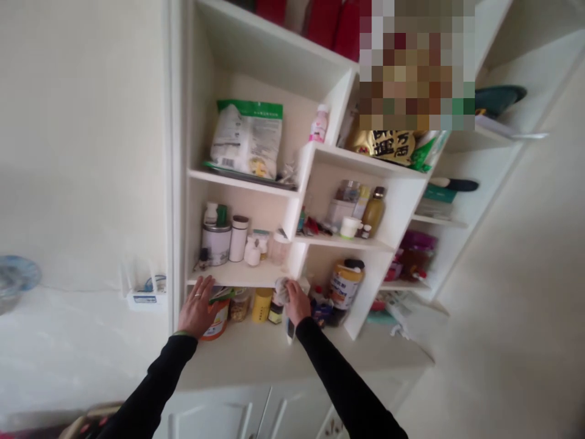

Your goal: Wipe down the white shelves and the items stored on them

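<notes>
My right hand (298, 303) is closed on a crumpled greyish cloth (282, 291), which it presses against the front edge of a white shelf board (247, 275). My left hand (196, 308), a ring on one finger, lies with fingers stretched at the left end of that same board, in front of an orange-and-white tub (217, 320). On the board stand a grey-white tin (216, 244), a white tumbler (238, 239) and small white bottles (252, 252). Below it are a jar of nuts or dried food (239, 306), a yellow canister (261, 305) and a dark jar (275, 313).
Above sits a white-and-green food bag (247, 140) beside a pink bottle (319, 124). To the right are a large yellow-brown jar (346, 285), a golden bottle (375, 212) and a gold package (388, 146). Cupboard doors (219, 417) lie under the counter (247, 363). A white router (145, 299) is at left.
</notes>
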`<state>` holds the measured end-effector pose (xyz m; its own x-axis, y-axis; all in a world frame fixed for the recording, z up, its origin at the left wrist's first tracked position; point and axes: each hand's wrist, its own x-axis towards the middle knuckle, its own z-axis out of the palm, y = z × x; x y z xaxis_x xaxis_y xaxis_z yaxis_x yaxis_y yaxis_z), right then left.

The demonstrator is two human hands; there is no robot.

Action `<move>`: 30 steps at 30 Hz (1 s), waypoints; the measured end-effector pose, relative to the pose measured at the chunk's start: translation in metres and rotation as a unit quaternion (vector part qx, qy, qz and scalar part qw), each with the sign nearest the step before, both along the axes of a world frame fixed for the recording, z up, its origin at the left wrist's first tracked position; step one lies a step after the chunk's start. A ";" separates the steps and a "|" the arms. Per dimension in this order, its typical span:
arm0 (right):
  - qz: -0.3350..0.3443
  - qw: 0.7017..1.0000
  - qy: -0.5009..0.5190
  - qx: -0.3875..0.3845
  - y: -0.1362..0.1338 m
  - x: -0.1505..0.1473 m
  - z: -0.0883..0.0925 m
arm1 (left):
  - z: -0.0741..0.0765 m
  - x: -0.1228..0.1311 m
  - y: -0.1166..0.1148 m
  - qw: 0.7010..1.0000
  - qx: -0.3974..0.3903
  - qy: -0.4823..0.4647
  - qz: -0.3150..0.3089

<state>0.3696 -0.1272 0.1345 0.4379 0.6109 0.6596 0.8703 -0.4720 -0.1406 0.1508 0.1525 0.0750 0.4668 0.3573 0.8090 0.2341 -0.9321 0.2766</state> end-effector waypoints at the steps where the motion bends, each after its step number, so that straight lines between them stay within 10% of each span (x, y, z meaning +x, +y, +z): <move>1: -0.003 1.000 -0.002 0.003 -0.005 0.004 -0.001 | 0.000 0.000 -0.002 1.000 0.007 -0.002 0.006; 7: -0.019 0.999 0.002 0.028 0.019 -0.009 -0.003 | 0.004 0.002 -0.014 0.999 0.023 0.005 0.039; 20: 0.127 0.990 0.024 -0.052 0.176 -0.125 0.023 | -0.004 0.009 0.000 0.997 0.080 -0.017 0.016; 24: 0.141 0.988 0.015 -0.056 0.167 -0.113 0.026 | -0.011 0.009 0.017 0.997 0.069 -0.018 -0.003; 30: 0.048 0.999 0.021 -0.009 0.086 -0.056 0.015 | -0.017 0.013 0.034 0.996 0.075 -0.039 -0.017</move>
